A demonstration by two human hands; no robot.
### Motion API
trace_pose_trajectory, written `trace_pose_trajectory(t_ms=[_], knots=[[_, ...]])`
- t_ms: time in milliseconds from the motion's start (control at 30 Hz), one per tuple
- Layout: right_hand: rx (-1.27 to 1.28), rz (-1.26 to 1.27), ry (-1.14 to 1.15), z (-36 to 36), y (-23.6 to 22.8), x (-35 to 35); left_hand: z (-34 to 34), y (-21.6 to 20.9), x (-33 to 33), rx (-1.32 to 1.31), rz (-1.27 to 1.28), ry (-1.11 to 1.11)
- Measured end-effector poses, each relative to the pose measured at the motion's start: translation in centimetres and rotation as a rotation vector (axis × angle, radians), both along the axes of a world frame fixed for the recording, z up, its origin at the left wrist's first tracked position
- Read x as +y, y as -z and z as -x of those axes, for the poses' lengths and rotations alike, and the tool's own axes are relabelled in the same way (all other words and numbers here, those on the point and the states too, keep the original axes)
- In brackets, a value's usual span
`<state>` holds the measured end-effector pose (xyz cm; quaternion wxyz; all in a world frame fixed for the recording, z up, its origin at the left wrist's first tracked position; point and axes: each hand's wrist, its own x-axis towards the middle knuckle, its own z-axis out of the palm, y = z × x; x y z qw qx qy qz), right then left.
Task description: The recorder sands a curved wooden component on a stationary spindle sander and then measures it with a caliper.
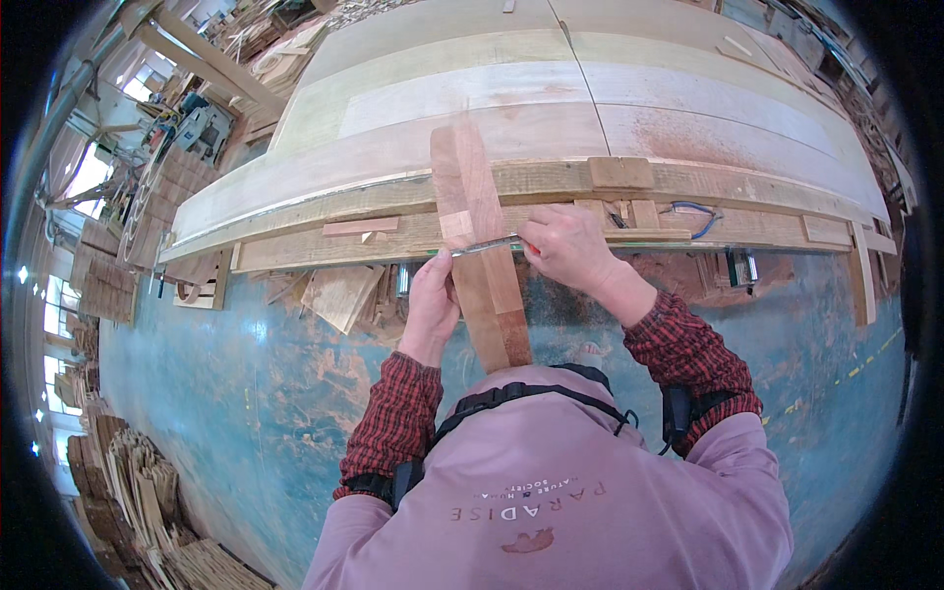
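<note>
A long laminated wooden board point(482, 211) in brown and pinkish strips reaches from my waist over the front rail of the bench. Across its upper face lies a narrow silvery metal tool point(484, 245), too small to name surely. My right hand point(570, 246) is closed round the tool's right end, where a bit of orange-red shows. At the board's left edge, my left hand point(431, 300) has its thumb at the tool's other end. Its remaining fingers are partly hidden beside the board.
A wide bench of pale panels point(492, 88) spreads ahead, with reddish dust on it. Its front trough point(393, 236) holds small wood offcuts and a blue cord point(708, 218). Scrap boards point(344, 295) lie beneath. Wood stacks point(147, 501) stand on the left of the blue floor point(226, 393).
</note>
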<state>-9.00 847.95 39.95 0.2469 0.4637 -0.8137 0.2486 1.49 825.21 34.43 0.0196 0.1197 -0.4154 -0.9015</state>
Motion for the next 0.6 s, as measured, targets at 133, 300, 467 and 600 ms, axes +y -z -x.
trace_pose_trajectory(t_ms=[133,300,467,600], knots=[[0.002,-0.006,0.004,0.0,0.0,0.0,0.1,-0.1,0.1,-0.03,0.005,-0.014],[0.003,0.002,0.0,0.0,-0.2,0.1,0.1,0.8,-0.4,-0.02,0.032,0.002],[0.007,-0.006,0.005,0.0,-0.1,0.1,0.4,0.6,-0.3,-0.031,-0.014,-0.005],[-0.076,-0.042,0.003,0.0,-0.2,0.3,0.3,-0.5,0.4,-0.049,-0.079,-0.02]])
